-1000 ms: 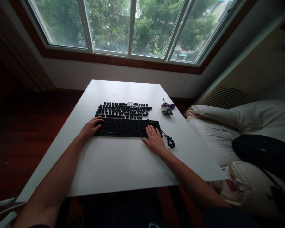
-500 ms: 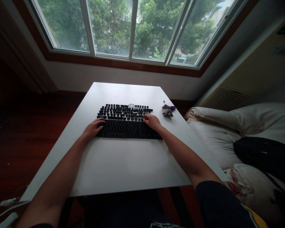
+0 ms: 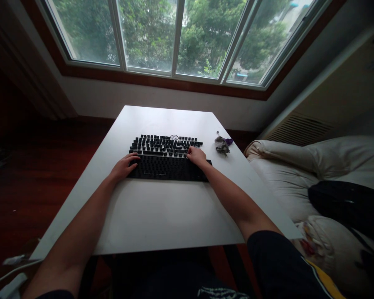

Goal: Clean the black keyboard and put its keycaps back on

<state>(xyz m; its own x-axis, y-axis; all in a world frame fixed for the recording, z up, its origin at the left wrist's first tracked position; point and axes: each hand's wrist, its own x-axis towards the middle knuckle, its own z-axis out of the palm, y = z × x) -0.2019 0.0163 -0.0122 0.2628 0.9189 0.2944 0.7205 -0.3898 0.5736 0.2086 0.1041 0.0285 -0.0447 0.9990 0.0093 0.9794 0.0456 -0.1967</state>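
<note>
One black keyboard (image 3: 168,169) lies on the table (image 3: 162,216); left hand (image 3: 124,166) rests loose-fingered at its nine-o'clock end, apparently steadying it. Right hand (image 3: 197,157) bunches fingertips near one o'clock, contents undeterminable, beside keycaps (image 3: 154,152) laid at twelve, presumably for reach.

A white, straight-edged tabletop (image 3: 162,216) carries a long, black, rectangular keyboard (image 3: 162,166). Just beyond the keyboard lie rows of small, black, loose keycaps (image 3: 152,153) and a pale, ring-shaped object (image 3: 174,136); past its far right corner, a fluffy grey-and-purple bundle (image 3: 222,147).
</note>
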